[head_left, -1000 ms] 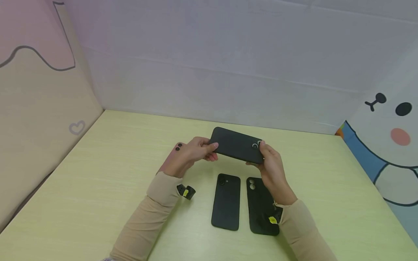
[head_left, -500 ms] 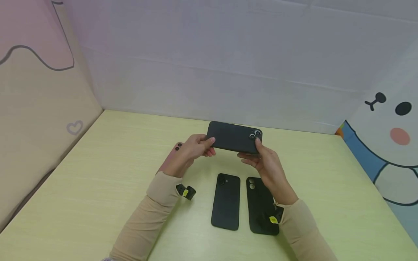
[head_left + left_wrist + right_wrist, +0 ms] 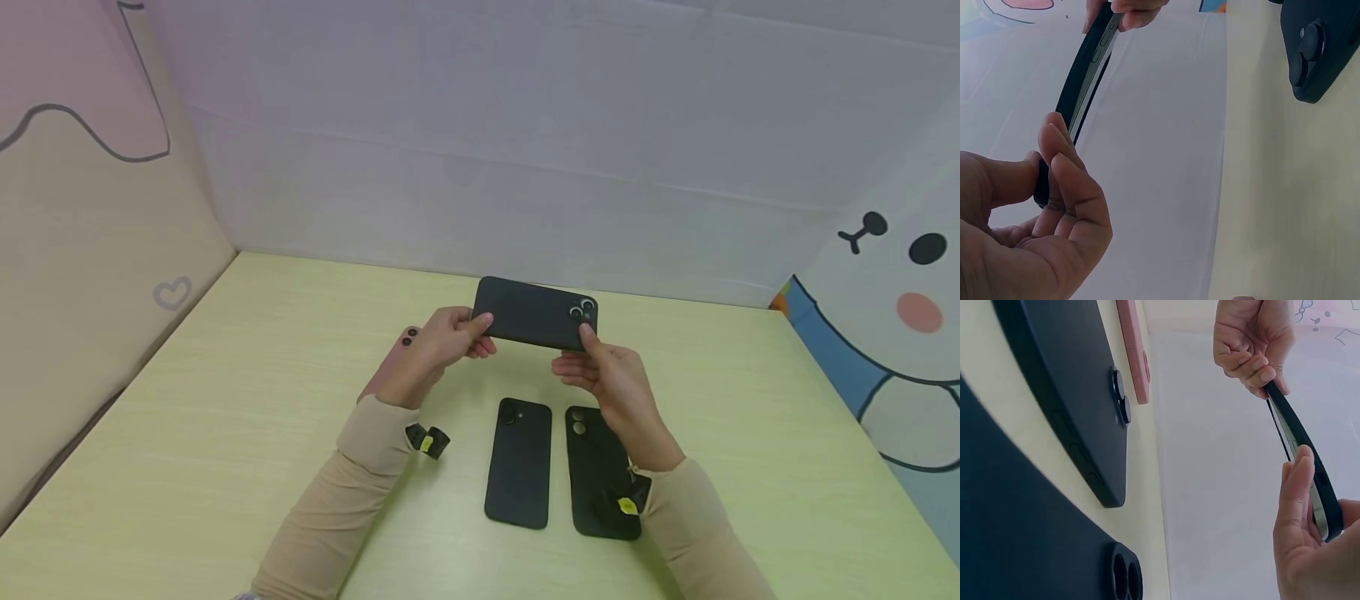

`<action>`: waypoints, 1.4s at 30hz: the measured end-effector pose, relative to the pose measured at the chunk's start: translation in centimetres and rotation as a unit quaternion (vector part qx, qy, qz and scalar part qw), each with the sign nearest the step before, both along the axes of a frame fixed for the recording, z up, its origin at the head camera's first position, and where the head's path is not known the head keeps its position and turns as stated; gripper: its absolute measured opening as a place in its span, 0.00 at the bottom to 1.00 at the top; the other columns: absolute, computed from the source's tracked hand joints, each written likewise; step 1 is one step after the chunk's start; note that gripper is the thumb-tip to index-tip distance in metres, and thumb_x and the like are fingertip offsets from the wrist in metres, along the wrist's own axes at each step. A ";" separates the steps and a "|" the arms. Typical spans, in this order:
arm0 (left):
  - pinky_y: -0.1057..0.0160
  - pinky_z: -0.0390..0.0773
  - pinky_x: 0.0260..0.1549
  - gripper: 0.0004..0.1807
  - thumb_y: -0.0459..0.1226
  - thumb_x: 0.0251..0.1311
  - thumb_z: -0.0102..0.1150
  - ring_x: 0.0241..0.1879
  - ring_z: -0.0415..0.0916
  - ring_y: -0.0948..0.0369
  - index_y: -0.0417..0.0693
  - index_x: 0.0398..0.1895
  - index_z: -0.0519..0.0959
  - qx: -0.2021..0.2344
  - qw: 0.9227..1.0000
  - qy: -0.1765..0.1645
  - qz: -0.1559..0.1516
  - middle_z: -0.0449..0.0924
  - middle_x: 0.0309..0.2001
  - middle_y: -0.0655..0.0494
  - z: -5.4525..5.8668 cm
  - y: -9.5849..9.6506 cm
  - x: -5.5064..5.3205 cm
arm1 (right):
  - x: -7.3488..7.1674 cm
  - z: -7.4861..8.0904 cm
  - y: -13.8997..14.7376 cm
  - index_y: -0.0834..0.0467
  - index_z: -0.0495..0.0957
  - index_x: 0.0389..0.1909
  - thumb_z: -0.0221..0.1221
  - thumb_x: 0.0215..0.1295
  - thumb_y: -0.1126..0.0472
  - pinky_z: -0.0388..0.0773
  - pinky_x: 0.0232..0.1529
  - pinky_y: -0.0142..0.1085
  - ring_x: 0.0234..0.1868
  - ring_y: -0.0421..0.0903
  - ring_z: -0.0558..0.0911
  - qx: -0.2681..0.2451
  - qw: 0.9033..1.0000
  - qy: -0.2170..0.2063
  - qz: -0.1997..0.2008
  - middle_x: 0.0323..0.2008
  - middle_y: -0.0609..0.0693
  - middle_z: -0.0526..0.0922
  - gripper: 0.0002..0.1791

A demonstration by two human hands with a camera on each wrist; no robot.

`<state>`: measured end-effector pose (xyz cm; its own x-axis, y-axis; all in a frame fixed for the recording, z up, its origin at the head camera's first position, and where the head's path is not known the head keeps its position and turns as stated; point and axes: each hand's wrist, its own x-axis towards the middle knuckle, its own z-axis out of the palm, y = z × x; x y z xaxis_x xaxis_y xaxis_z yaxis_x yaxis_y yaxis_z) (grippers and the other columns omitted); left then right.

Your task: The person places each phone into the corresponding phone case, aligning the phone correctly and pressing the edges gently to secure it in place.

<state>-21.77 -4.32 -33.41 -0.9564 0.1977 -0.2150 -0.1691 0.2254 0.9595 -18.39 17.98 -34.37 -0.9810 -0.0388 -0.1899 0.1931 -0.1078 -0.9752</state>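
Observation:
A phone (image 3: pixel 1094 65) with a pale side edge is held above the table, back up, in a thin black case (image 3: pixel 528 310). In both wrist views the case bows along its length, and the pale edge shows beside it. My left hand (image 3: pixel 448 337) pinches the left end, thumb on the case's back and fingers beneath. At the camera end, my right hand (image 3: pixel 618 379) grips it, thumb just below the two ringed lenses. Below lie a black phone (image 3: pixel 519 467) and, at its right, a black case (image 3: pixel 588 467) with two round camera holes, partly covered by the right wrist.
A pink phone (image 3: pixel 386 362) lies at the left, partly hidden behind the left forearm. All rest on a pale wooden table (image 3: pixel 225 400). A white sheet (image 3: pixel 525 150) rises along the back edge, with printed panels at both sides. Small wrist cameras (image 3: pixel 427 441) hang under the sleeves.
The cased phone has risen slightly and shifted left, its back tipping level. My right thumb has slid from over the lenses to the edge below them. The things on the table stay put.

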 end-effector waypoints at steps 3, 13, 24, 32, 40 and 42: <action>0.68 0.78 0.36 0.19 0.41 0.67 0.46 0.24 0.76 0.68 0.34 0.50 0.69 -0.005 1.000 0.007 -0.022 0.81 0.24 0.55 0.0 -0.1 -0.1 | 0.0 0.0 0.0 0.61 0.80 0.29 0.53 0.64 0.47 0.81 0.31 0.30 0.26 0.39 0.84 -0.013 1.000 0.008 -0.004 0.21 0.46 0.84 0.20; 0.64 0.79 0.44 0.19 0.40 0.67 0.47 0.40 0.82 0.57 0.34 0.53 0.69 0.007 0.996 0.017 -0.084 0.80 0.46 0.39 -0.2 -1.1 -0.7 | 0.2 0.3 0.0 0.55 0.80 0.24 0.52 0.65 0.50 0.80 0.31 0.30 0.24 0.38 0.83 -0.006 1.000 0.012 -0.002 0.20 0.46 0.83 0.17; 0.51 0.73 0.52 0.27 0.43 0.67 0.45 0.48 0.75 0.41 0.36 0.64 0.60 0.051 0.998 0.027 -0.026 0.73 0.52 0.33 -0.2 -1.3 -0.8 | 0.1 0.4 0.0 0.74 0.73 0.39 0.49 0.68 0.53 0.80 0.30 0.30 0.22 0.38 0.82 0.051 0.997 0.037 0.033 0.18 0.45 0.83 0.23; 0.54 0.78 0.44 0.23 0.41 0.68 0.45 0.46 0.77 0.43 0.37 0.61 0.65 0.010 0.999 0.043 -0.008 0.76 0.49 0.33 -0.1 -1.0 -0.7 | 0.2 0.4 0.0 0.74 0.73 0.40 0.47 0.69 0.56 0.81 0.32 0.31 0.22 0.38 0.82 0.056 0.997 0.029 0.049 0.17 0.44 0.83 0.21; 0.62 0.80 0.37 0.21 0.43 0.67 0.46 0.31 0.82 0.60 0.37 0.55 0.71 -0.011 0.999 0.032 0.015 0.78 0.46 0.37 -0.1 -0.9 -0.6 | 0.4 0.5 0.0 0.78 0.70 0.47 0.48 0.69 0.58 0.81 0.34 0.31 0.23 0.37 0.83 0.041 0.997 0.029 0.058 0.17 0.44 0.83 0.22; 0.63 0.81 0.36 0.19 0.42 0.67 0.46 0.28 0.79 0.65 0.35 0.51 0.72 0.003 0.999 0.033 0.013 0.79 0.45 0.37 -0.1 -0.9 -0.6 | 0.4 0.6 0.0 0.77 0.69 0.48 0.49 0.69 0.58 0.81 0.34 0.31 0.23 0.37 0.83 0.034 0.997 0.033 0.053 0.18 0.44 0.83 0.23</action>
